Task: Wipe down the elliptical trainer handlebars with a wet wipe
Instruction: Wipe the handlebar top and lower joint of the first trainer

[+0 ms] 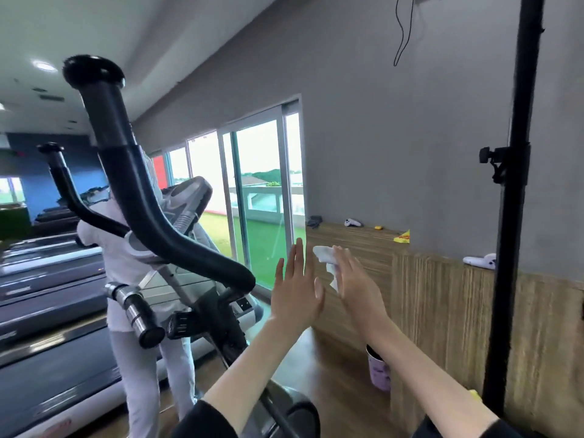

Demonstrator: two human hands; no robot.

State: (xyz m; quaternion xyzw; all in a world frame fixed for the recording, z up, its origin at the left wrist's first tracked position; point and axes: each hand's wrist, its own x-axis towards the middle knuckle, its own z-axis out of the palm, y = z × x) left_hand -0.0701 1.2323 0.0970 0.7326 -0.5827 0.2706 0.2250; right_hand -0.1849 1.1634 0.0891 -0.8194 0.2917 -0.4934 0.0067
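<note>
Two hands are seen raised in the head view, side by side and just apart, to the right of the elliptical trainer. The left hand is held flat, its fingers straight and empty. The right hand is seen from the back. The wet wipe is held on its palm side, a crumpled white wad showing past the fingertips. Those fingers look only lightly bent, and the thumb that presumably pins the wipe is hidden.

Neither hand is touching the machine. The near handlebar, a thick black curved tube with a flared cap, is set to the left, its lower bend near the left hand. The far handlebar is seen behind it, and a short chrome-and-black grip juts out lower down. A person in white is partly hidden behind the bars. A black stand pole is seen at the right, before the wood-panelled wall.

The wipe is judged to be readied in the hand, with no wiping contact made at this moment; how much of the bars is done cannot be told. For the next move, the right hand would need to be carried left to the near handlebar. The wipe would be wrapped round the tube and drawn along its curve, the bar perhaps being steadied by the free hand.
</note>
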